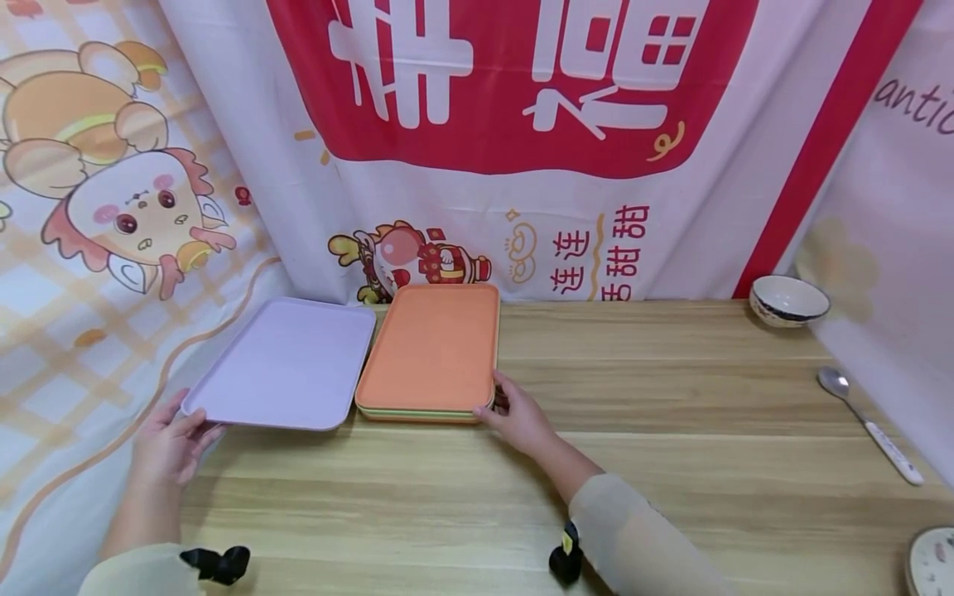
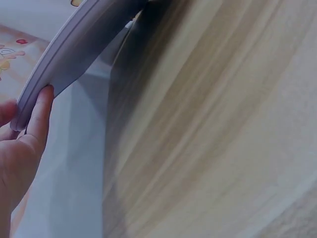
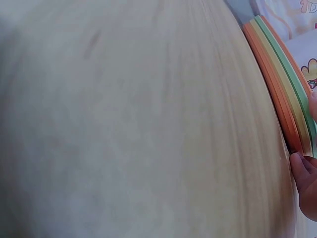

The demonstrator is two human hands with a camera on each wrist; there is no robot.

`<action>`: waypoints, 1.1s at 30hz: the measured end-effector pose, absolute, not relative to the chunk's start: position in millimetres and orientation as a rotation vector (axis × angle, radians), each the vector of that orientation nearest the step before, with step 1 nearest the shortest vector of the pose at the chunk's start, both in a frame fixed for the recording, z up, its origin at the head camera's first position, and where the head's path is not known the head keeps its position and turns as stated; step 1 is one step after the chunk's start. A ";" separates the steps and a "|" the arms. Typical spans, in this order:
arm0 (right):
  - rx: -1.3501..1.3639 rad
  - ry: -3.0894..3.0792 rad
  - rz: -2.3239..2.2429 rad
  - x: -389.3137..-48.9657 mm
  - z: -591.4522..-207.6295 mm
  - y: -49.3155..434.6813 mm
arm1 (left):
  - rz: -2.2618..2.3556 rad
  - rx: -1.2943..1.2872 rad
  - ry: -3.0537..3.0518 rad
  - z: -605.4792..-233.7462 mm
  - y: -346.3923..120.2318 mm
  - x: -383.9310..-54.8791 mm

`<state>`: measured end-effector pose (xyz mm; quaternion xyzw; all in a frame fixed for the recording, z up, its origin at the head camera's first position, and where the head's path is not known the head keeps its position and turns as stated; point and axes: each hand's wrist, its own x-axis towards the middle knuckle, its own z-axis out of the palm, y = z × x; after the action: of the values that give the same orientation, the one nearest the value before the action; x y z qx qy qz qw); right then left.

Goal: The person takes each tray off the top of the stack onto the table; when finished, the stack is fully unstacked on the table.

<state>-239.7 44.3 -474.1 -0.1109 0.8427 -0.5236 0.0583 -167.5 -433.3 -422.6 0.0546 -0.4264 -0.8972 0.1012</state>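
Observation:
On the left in the head view, my left hand [image 1: 170,443] pinches the near left corner of a lavender rectangular tray [image 1: 286,364]. The left wrist view shows the tray [image 2: 74,54] tilted, its underside off the wooden table, with the thumb and fingers on either side of its rim. To its right lies a neat stack of trays [image 1: 432,348], orange on top with green, yellow and orange edges below. My right hand [image 1: 522,418] grips the stack's near right corner. In the right wrist view, fingertips touch the layered edges [image 3: 282,84], and part of the hand is cut off.
A wooden table [image 1: 656,397] carries everything. At the far right stand a small white bowl [image 1: 788,300] and a spoon [image 1: 872,426] with a white handle. A round patterned item [image 1: 933,563] is partly cut off at the lower right. Printed cloths [image 1: 224,207] hang behind and beside the table.

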 end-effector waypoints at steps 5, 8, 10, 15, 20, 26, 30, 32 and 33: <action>-0.337 2.553 -1.589 -240.3 -475.0 44.6 | -2.607 0.336 -1.259 -429.2 -432.3 -172.4; -0.341 2.551 -1.594 -240.9 -475.7 44.9 | -2.584 0.407 -1.315 -434.0 -430.9 -175.9; -0.345 2.551 -1.598 -241.1 -476.1 45.0 | -2.581 0.445 -1.388 -437.1 -429.8 -177.9; -0.357 2.554 -1.605 -241.7 -477.3 44.8 | -2.515 0.643 -1.443 -442.6 -426.2 -184.2; -0.351 2.554 -1.612 -242.1 -477.9 44.5 | -2.402 0.854 -1.352 -446.7 -424.0 -192.5; -0.363 2.557 -1.616 -242.1 -478.4 45.2 | -2.305 1.020 -1.357 -452.8 -425.8 -199.2; -0.353 2.567 -1.593 -243.1 -479.1 44.6 | -2.285 1.065 -1.373 -457.9 -427.9 -200.9; -0.350 2.572 -1.583 -243.4 -479.7 44.5 | -2.283 1.073 -1.378 -459.4 -428.5 -201.3; -0.345 2.572 -1.577 -243.3 -479.9 44.3 | -2.279 1.073 -1.387 -459.7 -428.8 -200.7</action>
<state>-243.3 44.3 -479.9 -0.1133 0.8458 -0.5187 0.0525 -200.7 -428.8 -459.7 0.3700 -0.4780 -0.7855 0.1324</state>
